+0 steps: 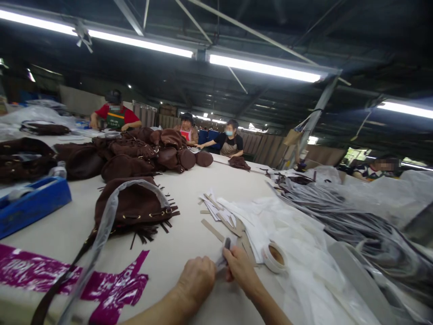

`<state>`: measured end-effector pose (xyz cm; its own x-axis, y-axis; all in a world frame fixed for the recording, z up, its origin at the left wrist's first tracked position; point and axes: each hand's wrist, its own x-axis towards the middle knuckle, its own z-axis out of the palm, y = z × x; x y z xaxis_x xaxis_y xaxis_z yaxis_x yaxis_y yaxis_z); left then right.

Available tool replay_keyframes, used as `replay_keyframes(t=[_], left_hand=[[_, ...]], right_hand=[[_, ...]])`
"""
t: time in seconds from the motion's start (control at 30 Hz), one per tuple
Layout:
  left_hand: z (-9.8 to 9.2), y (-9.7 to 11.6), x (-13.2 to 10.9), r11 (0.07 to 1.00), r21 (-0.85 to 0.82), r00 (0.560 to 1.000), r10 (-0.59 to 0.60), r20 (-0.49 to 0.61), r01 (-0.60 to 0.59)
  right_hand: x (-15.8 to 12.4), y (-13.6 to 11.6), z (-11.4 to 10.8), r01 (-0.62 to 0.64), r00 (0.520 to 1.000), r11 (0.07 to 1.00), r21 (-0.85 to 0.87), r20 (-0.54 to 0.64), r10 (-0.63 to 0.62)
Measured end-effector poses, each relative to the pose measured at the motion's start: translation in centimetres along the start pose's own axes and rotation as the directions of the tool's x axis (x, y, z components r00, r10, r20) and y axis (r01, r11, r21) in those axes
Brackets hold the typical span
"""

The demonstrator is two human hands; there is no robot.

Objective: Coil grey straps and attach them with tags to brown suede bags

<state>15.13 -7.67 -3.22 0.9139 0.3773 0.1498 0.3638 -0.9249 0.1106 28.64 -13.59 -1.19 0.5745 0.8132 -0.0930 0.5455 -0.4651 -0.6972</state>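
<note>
My left hand (198, 277) is closed in a fist at the front of the table, gripping the near end of a small dark piece in clear plastic (221, 261). Beside it, my right hand (241, 267) pinches the same piece, its thumb along the dark part. What lies inside the fingers is hidden. To the left sits a brown fringed drawstring bag (126, 205) with gold eyelets, its strap sleeved in clear plastic (110, 212). A roll of tape (274, 257) stands just right of my right hand. Cut card strips and white paper pieces (219, 212) lie beyond my hands.
A blue tape dispenser (37, 203) and purple printed tape (37, 271) are on the left. More brown bags (135, 149) are heaped behind. White sheets (287, 225) and plastic-covered grey straps (338, 203) spread over the right. Several people work across the table.
</note>
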Motion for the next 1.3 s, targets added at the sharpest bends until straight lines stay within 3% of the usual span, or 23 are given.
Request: replay_keyframes(t=[0.07,0.13,0.2,0.27,0.3,0.43,0.5,0.53,0.6,0.7,0.77,0.83,0.9,1.0,1.13,1.23,1.3], left_hand=[[-0.3,-0.3,-0.7,0.999,0.053,0.999,0.003,0.033,-0.005],[-1.1,-1.2,-1.5,0.989,0.125,0.995,0.064,0.079,-0.073],[-2.2,-2.4,-2.2,0.964,0.193,0.98,0.162,0.112,-0.182],[-3.4,-4.0,-2.3,0.923,0.255,0.957,0.267,0.112,-0.287],[-4.0,-4.8,-2.1,0.898,0.286,0.942,0.32,0.101,-0.335],[-5.3,-6.9,-0.8,0.785,0.356,0.84,0.543,0.001,-0.508],[-5.2,-7.0,-0.1,0.755,0.357,0.798,0.601,-0.043,-0.55],[-5.0,-6.9,0.1,0.759,0.351,0.799,0.599,-0.05,-0.548],[-4.5,-6.4,0.5,0.807,0.321,0.846,0.533,-0.032,-0.496],[-3.5,-5.1,0.8,0.957,0.182,0.972,0.233,-0.013,-0.227],[-2.9,-4.3,0.7,0.995,0.094,0.999,0.032,-0.011,-0.031],[-2.3,-3.6,0.4,0.998,0.02,0.998,-0.056,-0.023,0.057],[-1.7,-3.4,0.0,0.998,-0.058,0.999,-0.021,-0.036,0.019],[-1.5,-4.3,-0.6,0.983,-0.066,0.985,0.167,-0.038,-0.169],[-2.6,-5.9,-0.8,0.906,0.035,0.906,0.422,-0.02,-0.421],[-3.6,-6.5,-0.3,0.87,-0.022,0.87,0.492,0.009,-0.492],[-3.7,-6.5,0.1,0.868,-0.098,0.871,0.491,0.014,-0.487]], right_hand=[[0.1,0.3,-0.2,0.093,0.995,0.991,-0.097,-0.011,-0.095],[0.1,0.4,-0.7,0.248,0.967,0.922,-0.297,0.024,-0.253],[0.0,0.0,-1.0,0.444,0.888,0.721,-0.533,0.154,-0.433],[0.0,-0.7,-1.1,0.599,0.774,0.47,-0.648,0.32,-0.546],[0.0,-1.2,-1.0,0.652,0.725,0.391,-0.65,0.382,-0.574],[0.7,-2.2,-0.8,0.791,0.562,0.237,-0.564,0.516,-0.646],[1.3,-2.2,-0.8,0.824,0.502,0.184,-0.536,0.538,-0.678],[1.6,-2.0,-0.8,0.832,0.482,0.169,-0.529,0.537,-0.692],[2.2,-1.7,-0.8,0.842,0.456,0.157,-0.515,0.527,-0.717],[2.9,-1.2,-0.8,0.854,0.439,0.175,-0.489,0.5,-0.746],[3.0,-0.9,-0.8,0.862,0.437,0.202,-0.465,0.478,-0.762],[2.9,-0.5,-0.9,0.865,0.447,0.244,-0.439,0.451,-0.772],[2.9,-0.2,-0.9,0.863,0.466,0.293,-0.411,0.425,-0.776],[3.1,0.2,-1.0,0.861,0.492,0.364,-0.355,0.404,-0.771],[4.0,0.3,-1.2,0.877,0.481,0.42,-0.234,0.445,-0.756],[4.6,0.2,-1.5,0.873,0.476,0.462,-0.156,0.478,-0.738],[5.0,0.0,-1.8,0.866,0.475,0.485,-0.12,0.497,-0.726]])
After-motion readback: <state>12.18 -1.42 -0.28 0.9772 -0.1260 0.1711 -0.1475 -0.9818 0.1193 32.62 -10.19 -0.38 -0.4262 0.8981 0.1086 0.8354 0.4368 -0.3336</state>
